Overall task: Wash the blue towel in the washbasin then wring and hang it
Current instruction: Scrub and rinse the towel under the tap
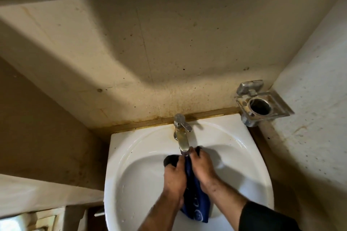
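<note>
Both hands, left hand (174,176) and right hand (203,167), are curling their fingers (195,153) round one towel (195,202), bunching it just below the tap (182,135), over the basin (131,155). It is probably hanging soft, soaked, heavy and slippery; gripping the gathered upper part seems best. One tap, one basin, and one holder (261,103) right of the tap.

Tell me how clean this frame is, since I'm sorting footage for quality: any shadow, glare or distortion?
Head view: wide-angle bending curves the wall edges; a broad shadow crosses the back wall; both hands cast shadows into the washbasin, whose wet rim shows soft glare; the left hand, right hand and blue towel look slightly soft.
</note>
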